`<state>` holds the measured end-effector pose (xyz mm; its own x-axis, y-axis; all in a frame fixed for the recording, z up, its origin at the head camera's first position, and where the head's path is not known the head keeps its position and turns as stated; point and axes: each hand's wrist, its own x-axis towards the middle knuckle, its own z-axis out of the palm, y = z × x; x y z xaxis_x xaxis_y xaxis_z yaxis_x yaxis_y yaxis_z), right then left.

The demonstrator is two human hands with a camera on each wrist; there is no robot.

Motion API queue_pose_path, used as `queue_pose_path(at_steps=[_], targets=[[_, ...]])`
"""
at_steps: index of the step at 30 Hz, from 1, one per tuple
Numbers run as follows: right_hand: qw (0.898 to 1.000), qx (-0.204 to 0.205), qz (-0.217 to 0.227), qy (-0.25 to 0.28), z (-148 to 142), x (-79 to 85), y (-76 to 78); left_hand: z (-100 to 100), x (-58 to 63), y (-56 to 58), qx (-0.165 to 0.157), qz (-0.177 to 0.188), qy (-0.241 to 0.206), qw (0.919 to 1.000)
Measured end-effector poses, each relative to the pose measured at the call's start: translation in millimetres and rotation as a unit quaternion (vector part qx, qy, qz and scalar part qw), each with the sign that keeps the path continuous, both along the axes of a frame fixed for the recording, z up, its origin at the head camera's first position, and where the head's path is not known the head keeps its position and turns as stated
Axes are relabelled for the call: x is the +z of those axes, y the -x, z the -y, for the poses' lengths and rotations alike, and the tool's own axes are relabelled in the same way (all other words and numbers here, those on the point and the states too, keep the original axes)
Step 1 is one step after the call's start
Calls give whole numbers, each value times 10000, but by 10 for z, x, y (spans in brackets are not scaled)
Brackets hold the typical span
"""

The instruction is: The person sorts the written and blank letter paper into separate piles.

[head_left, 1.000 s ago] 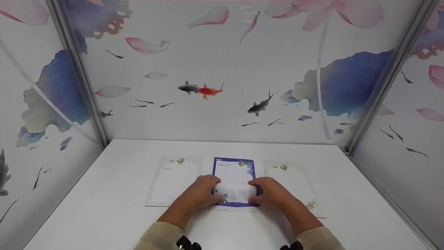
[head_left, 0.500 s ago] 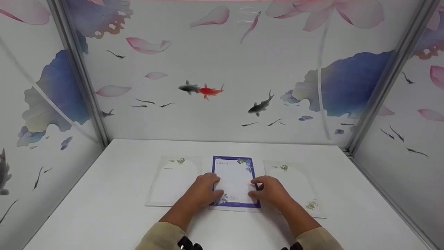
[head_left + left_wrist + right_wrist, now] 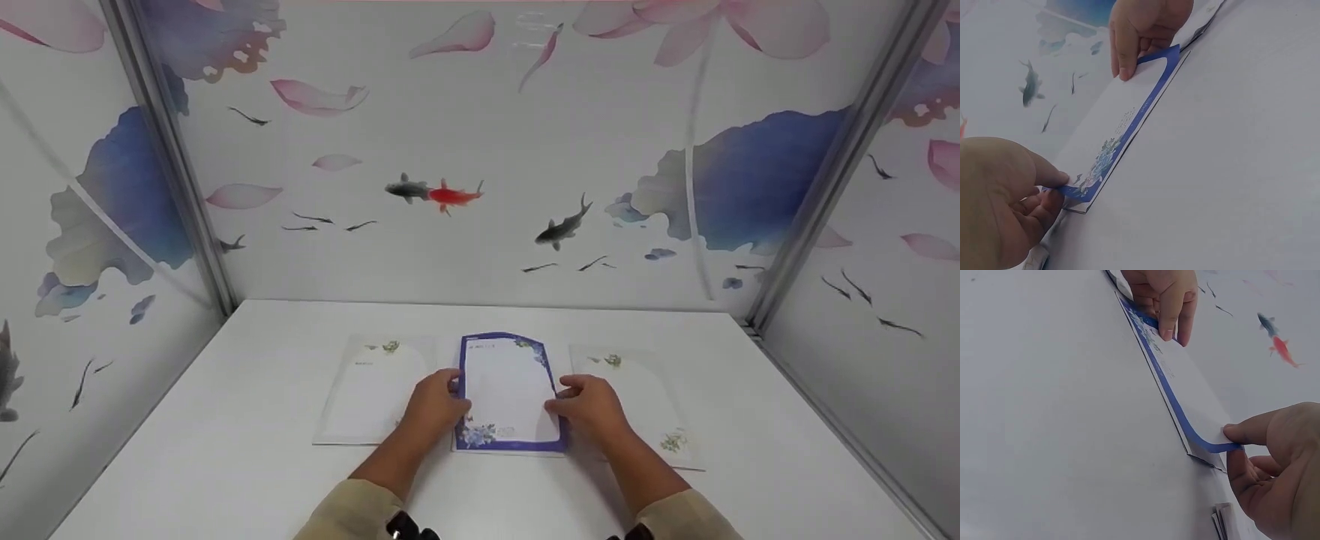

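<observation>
Gripping a blue-bordered sheet [image 3: 510, 394] at its two opposite sides, with left hand [image 3: 435, 405] and right hand [image 3: 594, 409] apart, both clamped on it by a pinch. Positioned over a thin paper stack [image 3: 1203, 454] on the white surface [image 3: 480, 502], between the left pale paper [image 3: 367, 397] and the right pale paper [image 3: 641, 405], and curved at the far edge.

No words, brands or numbers can be read. In the lower middle of the head frame, the blue-edged sheet [image 3: 510, 390] bears a short line of print [image 3: 482, 346] at its upper left and a small block of print [image 3: 506, 432] near its bottom edge, both too small to make out. Lower left of centre, a white sheet [image 3: 367, 405] has one tiny dark line [image 3: 364, 364], illegible. Both wrist frames show the block of print blurred.
</observation>
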<state>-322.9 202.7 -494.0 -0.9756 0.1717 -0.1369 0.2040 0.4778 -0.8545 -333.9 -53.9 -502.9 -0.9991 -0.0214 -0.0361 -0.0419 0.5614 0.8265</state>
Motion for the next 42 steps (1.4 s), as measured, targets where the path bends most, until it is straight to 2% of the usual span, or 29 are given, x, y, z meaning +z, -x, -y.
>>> queue_pose_path(at_steps=[5,14,20,24,29,35,42], targets=[[9994,-74,108,334,-7,-2,-26,21,4,-14,-33,41,-106,9999],[9981,-86,553,241,-48,-9,18,22,19,-12,-128,267,34,9996],[9982,-27,590,-59,-49,-20,38,16,10,-8,-123,363,139,9992],[9981,-74,612,-54,-35,-14,46,14,21,-12,-69,324,103,9994],[9990,-45,433,41,-38,32,40,15,62,8,39,261,-28,9996],[9985,-209,263,441,31,103,46,86,134,57,376,318,-365,9981],[9943,-199,265,1009,284,120,68,340,145,76,495,-49,-356,9981]])
